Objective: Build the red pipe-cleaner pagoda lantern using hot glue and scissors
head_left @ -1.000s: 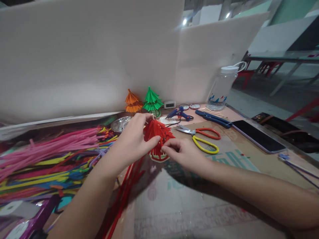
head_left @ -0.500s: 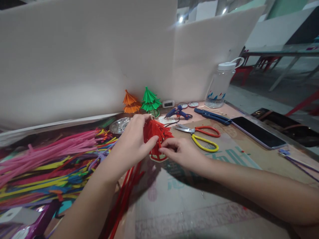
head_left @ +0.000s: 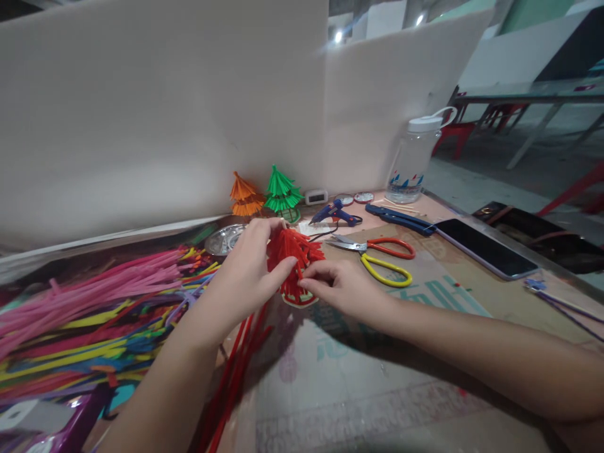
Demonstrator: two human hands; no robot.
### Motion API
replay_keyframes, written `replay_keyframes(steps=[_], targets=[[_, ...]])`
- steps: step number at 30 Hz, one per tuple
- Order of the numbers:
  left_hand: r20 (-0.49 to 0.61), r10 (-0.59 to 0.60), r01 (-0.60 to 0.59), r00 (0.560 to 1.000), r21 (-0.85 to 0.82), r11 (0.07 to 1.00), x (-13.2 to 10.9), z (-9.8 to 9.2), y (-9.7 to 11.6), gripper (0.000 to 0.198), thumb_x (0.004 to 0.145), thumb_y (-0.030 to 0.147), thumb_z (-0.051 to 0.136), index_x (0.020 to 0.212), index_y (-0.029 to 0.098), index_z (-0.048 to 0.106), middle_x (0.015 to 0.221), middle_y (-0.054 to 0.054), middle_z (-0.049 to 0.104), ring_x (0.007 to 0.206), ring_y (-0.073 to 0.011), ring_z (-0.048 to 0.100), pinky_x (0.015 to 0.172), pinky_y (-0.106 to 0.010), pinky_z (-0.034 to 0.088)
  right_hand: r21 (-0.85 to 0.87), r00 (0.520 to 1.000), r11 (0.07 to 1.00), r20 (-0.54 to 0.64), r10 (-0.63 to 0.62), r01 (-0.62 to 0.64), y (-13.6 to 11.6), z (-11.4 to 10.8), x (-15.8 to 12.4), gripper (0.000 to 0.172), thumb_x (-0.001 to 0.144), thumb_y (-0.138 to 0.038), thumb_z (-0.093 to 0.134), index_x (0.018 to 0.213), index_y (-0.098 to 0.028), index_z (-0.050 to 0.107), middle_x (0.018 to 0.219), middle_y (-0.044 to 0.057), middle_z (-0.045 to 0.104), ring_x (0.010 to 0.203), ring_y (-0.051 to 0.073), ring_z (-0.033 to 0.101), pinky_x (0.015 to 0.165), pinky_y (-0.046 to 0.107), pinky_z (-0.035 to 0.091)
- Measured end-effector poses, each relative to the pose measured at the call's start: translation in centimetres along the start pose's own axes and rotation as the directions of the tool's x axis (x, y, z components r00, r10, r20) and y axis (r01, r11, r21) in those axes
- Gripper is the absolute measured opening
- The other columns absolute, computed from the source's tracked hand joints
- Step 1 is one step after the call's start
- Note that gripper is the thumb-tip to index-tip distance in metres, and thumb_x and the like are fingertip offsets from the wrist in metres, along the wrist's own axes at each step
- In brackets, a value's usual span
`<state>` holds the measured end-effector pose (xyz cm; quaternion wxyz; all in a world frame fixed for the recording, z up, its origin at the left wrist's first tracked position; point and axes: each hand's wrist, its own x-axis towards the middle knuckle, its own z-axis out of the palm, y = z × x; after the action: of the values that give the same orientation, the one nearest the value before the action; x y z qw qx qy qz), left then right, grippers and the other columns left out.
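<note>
A small red pavilion-shaped model (head_left: pixel 306 244), made of pipe cleaners with a tiered roof and a pale base rim, stands on the cardboard between both hands. My left hand (head_left: pixel 255 264) is curved around its left side and top, thumb across the front, fingers mostly behind it. From the right, my right hand (head_left: pixel 342 283) pinches with thumb and forefinger at the model's lower front edge, by a red strip. Long red pipe cleaners (head_left: pixel 236 362) lie below my left wrist. Behind stand an orange model (head_left: pixel 246 198) and a green model (head_left: pixel 282 192) of similar shape.
Scissors (head_left: pixel 377 251) with red and yellow handles lie right of the model, near a blue glue gun (head_left: pixel 335 214). Further right are a dark blue tool (head_left: pixel 399 218), a phone (head_left: pixel 486 247) and a bottle (head_left: pixel 410 160). Colourful pipe cleaners (head_left: pixel 94 308) and a metal dish (head_left: pixel 224 240) lie left.
The view has shifted slightly, so the scene sits a little further left. Both hands keep nearly the same pose on the red model.
</note>
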<state>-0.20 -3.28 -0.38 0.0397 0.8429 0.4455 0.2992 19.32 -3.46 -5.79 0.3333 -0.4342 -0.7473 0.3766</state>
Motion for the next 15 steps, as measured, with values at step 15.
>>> replay_keyframes(steps=[15], targets=[[0.032, -0.022, 0.023, 0.999, -0.029, 0.999, 0.02, -0.22, -0.02, 0.042, 0.093, 0.03, 0.063, 0.13, 0.016, 0.049, 0.125, -0.011, 0.058, 0.118, -0.0252, 0.056, 0.103, -0.043, 0.046, 0.021, 0.999, 0.999, -0.008, 0.045, -0.045, -0.48, -0.23, 0.12, 0.016, 0.091, -0.024, 0.065, 0.084, -0.014, 0.076, 0.066, -0.002, 0.062, 0.059, 0.01, 0.047, 0.056, 0.024, 0.034]])
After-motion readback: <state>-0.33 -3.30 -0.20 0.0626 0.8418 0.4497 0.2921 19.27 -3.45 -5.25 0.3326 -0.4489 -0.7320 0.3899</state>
